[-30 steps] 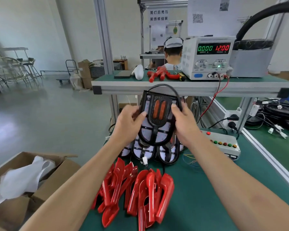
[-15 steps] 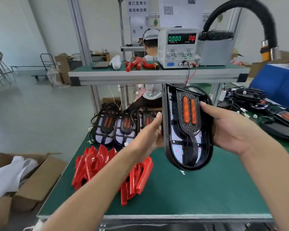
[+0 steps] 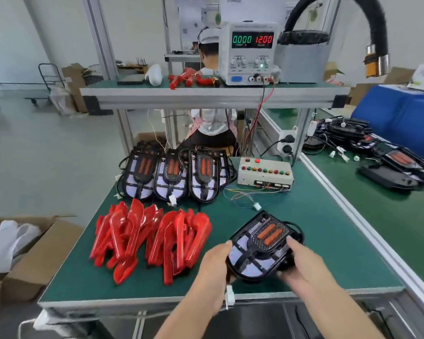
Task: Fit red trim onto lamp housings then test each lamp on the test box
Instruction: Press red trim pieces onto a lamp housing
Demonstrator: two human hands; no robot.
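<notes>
Green matting covered the surface [image 3: 323, 241], with a shelf above it carrying a power supply [image 3: 249, 53] whose display read zero current and twelve volts. One lamp housing [image 3: 260, 248] was held low over the near edge, at about five o'clock from the surface's middle, lens side up and with no red trim on it. The left hand [image 3: 212, 267] was curled round its left rim, and the right hand [image 3: 304, 267] gripped its right rim and underside, thumb on top. A white connector [image 3: 229, 296] hung below the left wrist. At nine o'clock from the housing a loose heap of red trim pieces [image 3: 152, 243] lay untouched. At twelve o'clock three more housings [image 3: 171, 176] leaned in a row, none visibly trimmed. The test box [image 3: 264, 172] stood at one o'clock, its lead and plug [image 3: 256, 206] lying free. The work was judged barely begun: trim was to be fitted to this housing, testing was to follow, and the row was still waiting.
</notes>
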